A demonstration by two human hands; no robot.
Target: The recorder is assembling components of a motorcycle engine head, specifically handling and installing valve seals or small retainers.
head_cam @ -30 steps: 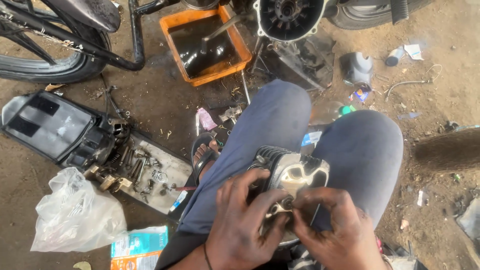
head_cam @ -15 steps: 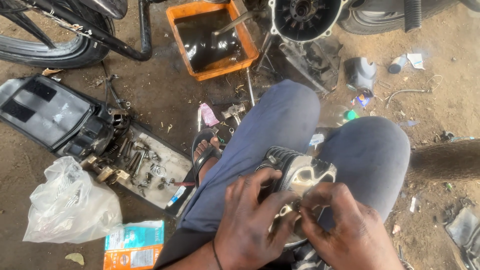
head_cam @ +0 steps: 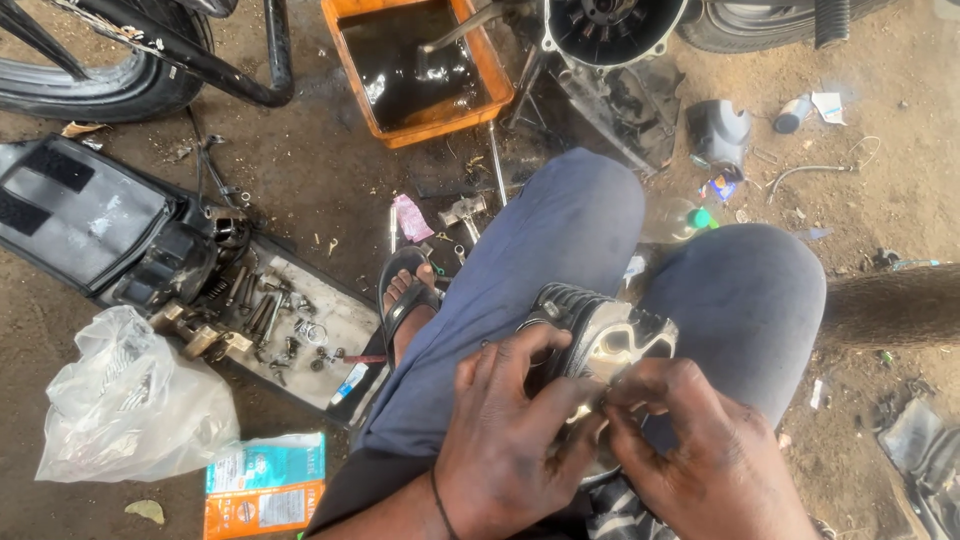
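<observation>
A finned metal engine cylinder head (head_cam: 610, 330) rests between my knees on my blue trousers (head_cam: 540, 260). My left hand (head_cam: 505, 440) wraps around its near left side and grips it. My right hand (head_cam: 700, 450) has its fingertips pinched together on a small part at the head's lower face; the part itself is hidden by the fingers. Both hands are smeared with dark grease.
An orange tray of black oil (head_cam: 420, 70) stands ahead, next to an open engine casing (head_cam: 610, 30). At the left lie a flat panel with several bolts and springs (head_cam: 290, 320), a black seat (head_cam: 90, 220), a clear plastic bag (head_cam: 130, 400), a motorcycle wheel (head_cam: 100, 80) and a teal-orange packet (head_cam: 265, 485).
The view has shifted slightly downward. My hands stay on the cylinder head; the right fingers have closed tighter on the small part.
</observation>
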